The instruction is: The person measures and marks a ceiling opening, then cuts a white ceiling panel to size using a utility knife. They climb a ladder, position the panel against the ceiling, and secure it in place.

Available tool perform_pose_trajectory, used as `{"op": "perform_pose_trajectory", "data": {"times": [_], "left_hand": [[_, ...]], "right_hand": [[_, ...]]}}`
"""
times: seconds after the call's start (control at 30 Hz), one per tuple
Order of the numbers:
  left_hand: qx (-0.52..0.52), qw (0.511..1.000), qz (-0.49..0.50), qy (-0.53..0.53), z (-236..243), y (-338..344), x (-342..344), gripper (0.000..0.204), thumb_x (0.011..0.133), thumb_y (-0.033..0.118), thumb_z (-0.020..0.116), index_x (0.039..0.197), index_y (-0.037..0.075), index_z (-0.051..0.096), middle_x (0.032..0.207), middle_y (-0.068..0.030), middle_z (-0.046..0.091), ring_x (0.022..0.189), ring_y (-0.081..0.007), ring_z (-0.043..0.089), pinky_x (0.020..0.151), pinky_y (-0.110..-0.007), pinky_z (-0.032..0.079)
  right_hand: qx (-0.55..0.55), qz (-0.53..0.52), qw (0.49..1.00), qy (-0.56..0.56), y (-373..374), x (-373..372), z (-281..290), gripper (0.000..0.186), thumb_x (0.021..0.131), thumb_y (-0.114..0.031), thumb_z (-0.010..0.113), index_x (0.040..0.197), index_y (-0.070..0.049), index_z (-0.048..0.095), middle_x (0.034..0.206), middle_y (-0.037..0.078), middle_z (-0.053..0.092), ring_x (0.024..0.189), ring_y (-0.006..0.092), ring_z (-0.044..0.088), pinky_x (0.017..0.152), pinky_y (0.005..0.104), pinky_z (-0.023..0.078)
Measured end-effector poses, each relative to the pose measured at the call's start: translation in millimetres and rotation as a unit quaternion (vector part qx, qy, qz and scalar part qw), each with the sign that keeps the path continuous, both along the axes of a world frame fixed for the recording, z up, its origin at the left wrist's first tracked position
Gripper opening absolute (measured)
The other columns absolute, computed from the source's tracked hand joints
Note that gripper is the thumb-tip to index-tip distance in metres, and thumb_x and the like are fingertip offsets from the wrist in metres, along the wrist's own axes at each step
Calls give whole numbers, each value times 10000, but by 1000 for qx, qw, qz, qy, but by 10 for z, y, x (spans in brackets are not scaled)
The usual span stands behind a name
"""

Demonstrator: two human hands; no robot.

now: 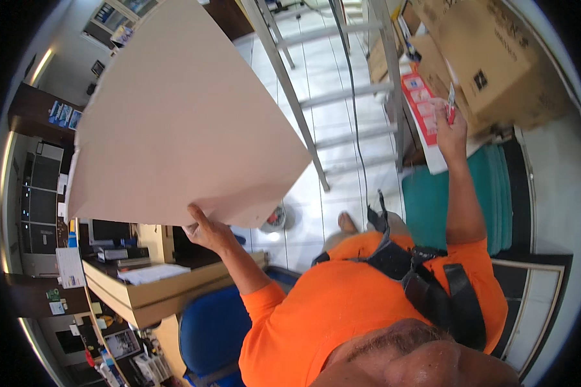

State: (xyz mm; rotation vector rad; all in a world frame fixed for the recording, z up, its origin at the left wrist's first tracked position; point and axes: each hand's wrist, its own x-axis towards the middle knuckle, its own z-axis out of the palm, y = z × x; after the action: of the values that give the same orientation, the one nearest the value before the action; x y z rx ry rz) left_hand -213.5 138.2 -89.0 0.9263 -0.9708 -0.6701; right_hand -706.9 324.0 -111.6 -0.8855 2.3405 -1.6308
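A large, flat, pinkish-beige sheet of plasterboard point(181, 122) stretches across the left and upper part of the view. My left hand point(210, 233) grips its lower edge, the thumb on the face I see and the fingers partly hidden behind the edge. Farther right, my right hand point(450, 129) is closed around a utility knife point(451, 113) with a red body and a silvery upper end pointing up. This hand is apart from the sheet, in front of a red and white printed panel point(419, 103).
An aluminium stepladder point(303, 106) stands on white tiles, a dark cable point(355, 109) hanging before it. Cardboard boxes point(497, 71) and green padding point(458, 206) lie right. At left are a wooden desk point(155, 293), a blue chair point(213, 322) and a bucket point(274, 220).
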Motion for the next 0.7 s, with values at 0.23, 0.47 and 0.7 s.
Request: {"op": "perform_pose_trajectory", "data": {"times": [0.23, 0.47, 0.7], "left_hand": [[-34, 999, -13, -37, 72, -985, -264, 519, 998, 340, 708, 1313, -45, 561, 1171, -119, 666, 1010, -184, 643, 858, -332, 550], [-58, 998, -13, 9, 273, -1665, -765, 423, 967, 281, 761, 1193, -40, 606, 1105, -97, 686, 953, -149, 648, 850, -308, 542], [-56, 995, 76, -29, 928, -2213, -1227, 527, 978, 395, 727, 1231, -49, 597, 1128, -125, 677, 999, -185, 637, 853, -335, 539]], "right_hand": [[-131, -21, 979, 154, -1135, -390, 925, 371, 1035, -321, 633, 1153, 21, 714, 1014, 120, 746, 938, 189, 682, 878, 340, 518], [-172, -97, 920, 338, -2678, -1438, 2407, 358, 1002, -371, 653, 996, -21, 724, 803, 175, 677, 723, 288, 623, 709, 398, 497], [-230, -68, 865, 441, -4389, -2440, 4209, 570, 942, -544, 657, 1045, 11, 742, 1080, 313, 694, 1063, 455, 666, 890, 466, 538]]}}
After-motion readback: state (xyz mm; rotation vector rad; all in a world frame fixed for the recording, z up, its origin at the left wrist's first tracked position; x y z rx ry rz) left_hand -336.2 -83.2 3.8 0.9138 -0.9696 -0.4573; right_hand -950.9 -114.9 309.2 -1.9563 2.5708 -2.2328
